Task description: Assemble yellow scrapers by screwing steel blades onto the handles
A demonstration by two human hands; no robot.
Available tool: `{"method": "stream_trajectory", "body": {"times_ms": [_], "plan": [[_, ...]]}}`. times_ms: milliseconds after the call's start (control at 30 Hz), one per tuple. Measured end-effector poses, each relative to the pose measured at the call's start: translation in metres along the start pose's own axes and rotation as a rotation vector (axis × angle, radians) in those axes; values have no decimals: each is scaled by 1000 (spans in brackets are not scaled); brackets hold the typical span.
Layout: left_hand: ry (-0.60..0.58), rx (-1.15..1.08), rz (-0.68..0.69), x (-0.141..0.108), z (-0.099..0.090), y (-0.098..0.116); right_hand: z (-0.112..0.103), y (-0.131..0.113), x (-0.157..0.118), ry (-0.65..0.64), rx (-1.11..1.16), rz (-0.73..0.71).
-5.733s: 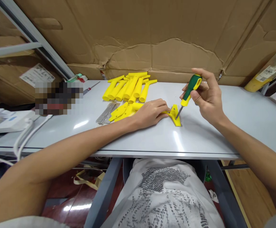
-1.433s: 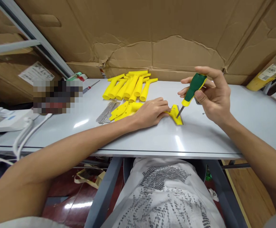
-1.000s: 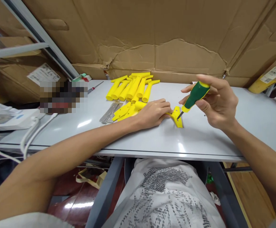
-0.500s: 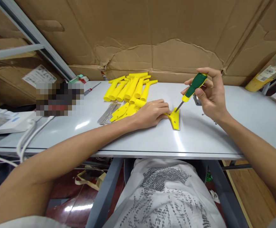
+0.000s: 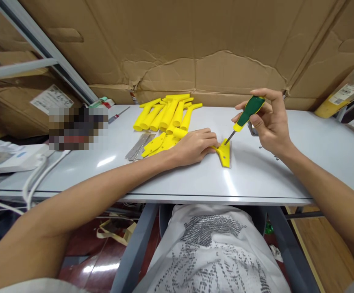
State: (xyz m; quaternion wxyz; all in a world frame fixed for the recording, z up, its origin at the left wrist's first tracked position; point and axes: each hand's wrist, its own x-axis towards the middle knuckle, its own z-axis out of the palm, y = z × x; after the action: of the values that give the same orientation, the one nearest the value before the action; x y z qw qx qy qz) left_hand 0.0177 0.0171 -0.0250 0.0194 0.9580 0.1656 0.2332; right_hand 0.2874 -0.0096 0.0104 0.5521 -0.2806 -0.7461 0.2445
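A yellow scraper (image 5: 225,156) with a metal blade along its right edge lies on the table. My left hand (image 5: 196,146) is closed around its handle, most of which is hidden under the fingers. In my right hand (image 5: 270,118) is a green and yellow screwdriver (image 5: 250,112), tilted, with its tip down at the upper hole of the scraper head. Left of my left hand lie flat yellow plates (image 5: 157,144) with holes, beside thin metal blades (image 5: 138,146). Behind them sits a pile of several yellow scraper handles (image 5: 169,112).
Small screws (image 5: 276,158) lie near my right wrist, partly hidden. A second screwdriver (image 5: 114,118) rests at the back left, near a blurred-out patch. White cables (image 5: 32,187) cross the left table edge. Cardboard (image 5: 210,40) walls the back, and a yellow-filled container (image 5: 337,95) leans at right.
The screwdriver's handle and the fingers of my right hand have turned very slightly. Its tip stays at the same hole, and my left hand has not moved.
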Motion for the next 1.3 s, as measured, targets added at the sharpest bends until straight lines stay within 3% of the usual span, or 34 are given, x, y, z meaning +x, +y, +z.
{"method": "stream_trajectory", "body": {"times_ms": [467,700,1067,1167,1300], "plan": [[-8,8,-10,-1,-1,1,1,-7,8,-107,142,100],[8,-32,-35,-1,0,1,17,-16,5,17,119,39],[-7,1,-4,0,-1,2,14,-17,-1,-20,60,61],[-5,17,3,-1,0,1,10,-19,3,42,84,64],[8,26,9,-1,-2,-1,-2,-8,8,237,77,94]]}}
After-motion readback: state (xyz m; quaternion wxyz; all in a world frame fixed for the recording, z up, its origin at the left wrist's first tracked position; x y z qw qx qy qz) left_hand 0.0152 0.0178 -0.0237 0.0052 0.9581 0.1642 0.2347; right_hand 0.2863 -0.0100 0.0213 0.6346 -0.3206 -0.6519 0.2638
